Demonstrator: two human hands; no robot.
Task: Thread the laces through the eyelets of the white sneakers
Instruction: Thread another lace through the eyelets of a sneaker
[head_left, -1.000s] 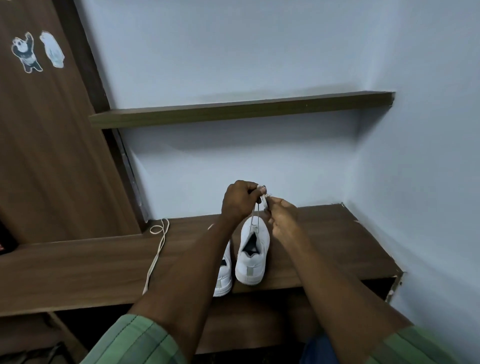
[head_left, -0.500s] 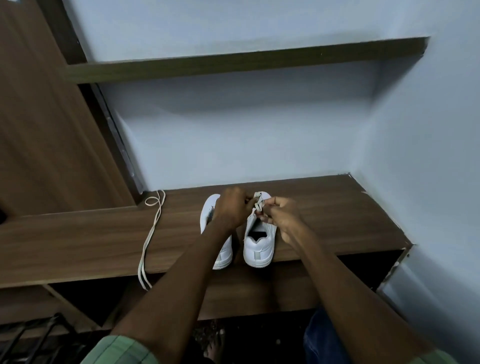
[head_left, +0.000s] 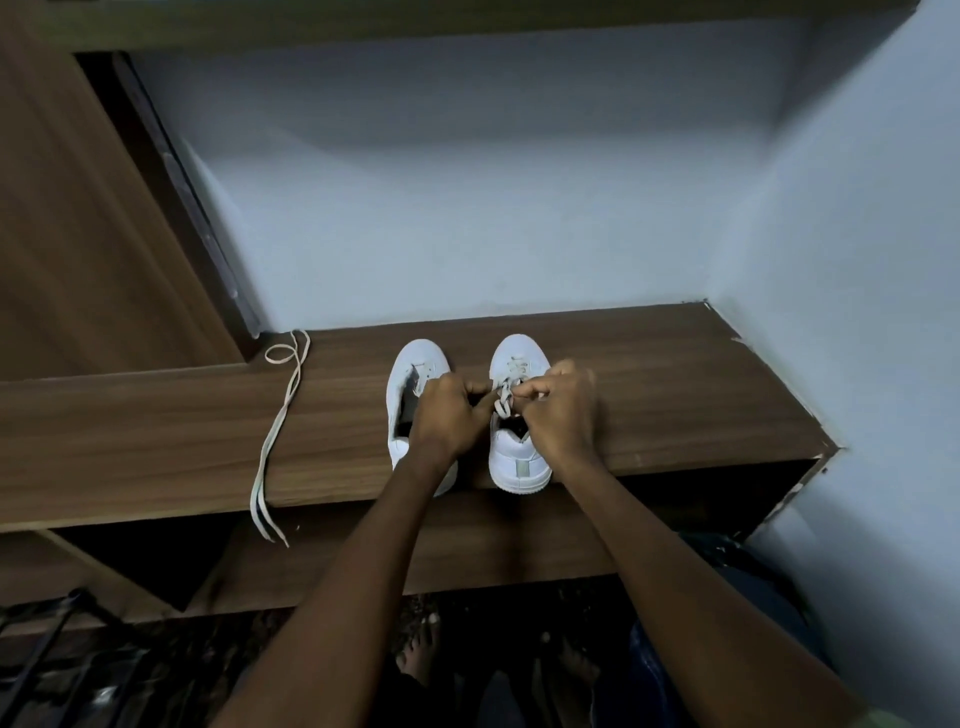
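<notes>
From the head view we look down on a brown wooden surface (head_left: 649, 395) set against a pale wall (head_left: 467, 208), and on it stand two white sneakers side by side, toes toward the wall and heels at the near edge; the left sneaker (head_left: 415, 364) shows bare eyelets and an open, dark interior, while the right sneaker (head_left: 519, 457) already carries a lace (head_left: 506, 395) crossed over its upper eyelets; our left hand (head_left: 449, 415) hovers between the two shoes with its fingers curled, and its grip pinches one end of that lace just beside the tongue; our right hand (head_left: 563, 410) sits over the right sneaker's outer side, fingers likewise curled, its grip pinching the other end of the lace, so that the two hands nearly meet above the eyelets; both forearms reach in from the bottom of the frame; well apart to the left lies a second lace (head_left: 280, 421), loose, looped near the wall and trailing over the near edge of the surface so that its tips hang down; a dark wooden panel (head_left: 88, 234) rises at the far left; below the surface we can make out bare feet (head_left: 421, 654) on the dim floor.
</notes>
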